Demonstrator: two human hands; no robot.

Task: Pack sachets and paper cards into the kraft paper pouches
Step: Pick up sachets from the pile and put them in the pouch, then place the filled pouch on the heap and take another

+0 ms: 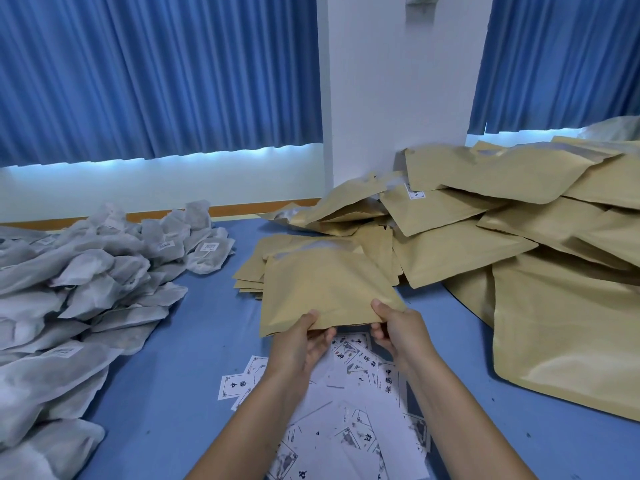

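A: Where's the kraft pouch (325, 289)?
B: Held up, left hand (304, 341) and right hand (398, 332) each pinching its near edge.
A: And the fillings?
B: The paper cards (351, 393) lie directly under that edge; sachets (86, 289) are piled left of the pouch, nearest the left hand.

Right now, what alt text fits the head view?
The left hand and right hand grip one kraft paper pouch by its near edge, above printed paper cards scattered on a blue table. Grey sachets are heaped at left, more kraft pouches piled at right.
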